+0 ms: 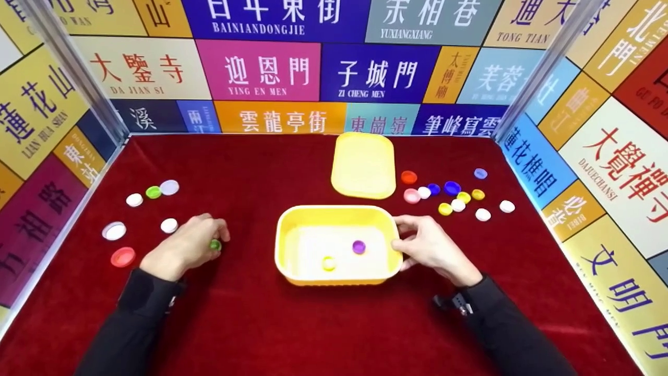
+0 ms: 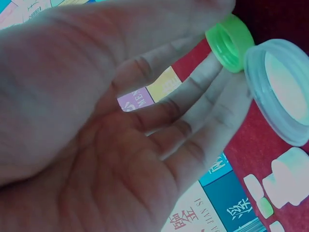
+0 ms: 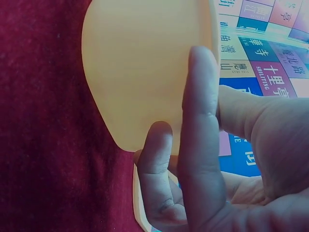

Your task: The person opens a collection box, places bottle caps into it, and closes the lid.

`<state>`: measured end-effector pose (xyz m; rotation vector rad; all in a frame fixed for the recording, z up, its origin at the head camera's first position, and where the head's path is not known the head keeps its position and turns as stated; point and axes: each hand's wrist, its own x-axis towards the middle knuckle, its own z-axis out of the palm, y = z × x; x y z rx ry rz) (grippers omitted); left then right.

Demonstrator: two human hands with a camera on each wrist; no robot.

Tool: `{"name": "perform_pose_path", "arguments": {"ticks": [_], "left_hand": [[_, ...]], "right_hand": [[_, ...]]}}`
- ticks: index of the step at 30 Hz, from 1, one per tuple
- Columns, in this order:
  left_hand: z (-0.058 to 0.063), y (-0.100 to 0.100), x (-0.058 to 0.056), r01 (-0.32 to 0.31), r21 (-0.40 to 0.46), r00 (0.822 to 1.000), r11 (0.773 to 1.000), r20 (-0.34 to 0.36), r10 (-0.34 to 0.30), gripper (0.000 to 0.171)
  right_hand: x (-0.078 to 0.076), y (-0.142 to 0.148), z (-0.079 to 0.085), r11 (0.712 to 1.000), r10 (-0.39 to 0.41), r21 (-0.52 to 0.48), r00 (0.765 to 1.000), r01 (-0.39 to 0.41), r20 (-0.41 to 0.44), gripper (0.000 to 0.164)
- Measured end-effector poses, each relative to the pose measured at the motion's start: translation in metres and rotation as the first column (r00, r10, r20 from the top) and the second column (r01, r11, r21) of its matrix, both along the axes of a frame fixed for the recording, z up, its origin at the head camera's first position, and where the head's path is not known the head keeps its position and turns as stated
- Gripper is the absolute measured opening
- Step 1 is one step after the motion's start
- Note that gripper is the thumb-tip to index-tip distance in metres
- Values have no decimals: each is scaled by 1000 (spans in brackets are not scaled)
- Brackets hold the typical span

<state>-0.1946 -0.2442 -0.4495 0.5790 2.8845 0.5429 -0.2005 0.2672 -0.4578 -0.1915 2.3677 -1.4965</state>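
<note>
My left hand (image 1: 188, 244) pinches a green bottle cap (image 2: 231, 42) between thumb and fingers, above the red cloth. In the left wrist view a larger translucent cap (image 2: 277, 89) appears beside the green one; whether the two touch, I cannot tell. A yellow plastic box (image 1: 339, 279) stands lidless in the middle, with a purple cap (image 1: 358, 247) and a yellow cap (image 1: 329, 263) inside. On the box's right side my right hand (image 1: 430, 245) grips the wall, thumb at the rim. The right wrist view shows fingers (image 3: 200, 121) against the box's outer wall (image 3: 145, 72).
The box's yellow lid (image 1: 364, 166) lies behind it. Several caps are spread at the right, among them a red cap (image 1: 409, 177) and a blue cap (image 1: 452, 188). Others lie at the left, including a red cap (image 1: 123, 257) and a white cap (image 1: 169, 225). Printed panels enclose the table.
</note>
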Motion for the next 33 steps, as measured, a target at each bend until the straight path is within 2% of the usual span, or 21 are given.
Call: {"name": "perform_pose_path", "arguments": {"ticks": [10, 15, 21, 26, 33], "left_hand": [[-6, 1, -3, 9, -5, 1000, 1000, -19, -9, 18], [-9, 5, -4, 21, 19, 997, 1000, -78, -20, 16], [-4, 18, -3, 38, 91, 986, 995, -163, -22, 11], [2, 34, 0, 60, 159, 972, 985, -234, -21, 12], [11, 56, 6, 123, 204, 936, 971, -350, -45, 17]], "right_hand": [[3, 0, 0, 999, 19, -42, 999, -17, 30, 61], [4, 0, -1, 999, 23, -39, 999, -22, 29, 61], [4, 0, -1, 999, 18, -46, 999, -16, 30, 61], [3, -1, -2, 999, 17, -49, 999, -15, 30, 61], [2, -1, -2, 998, 13, -54, 999, -12, 30, 62]]}}
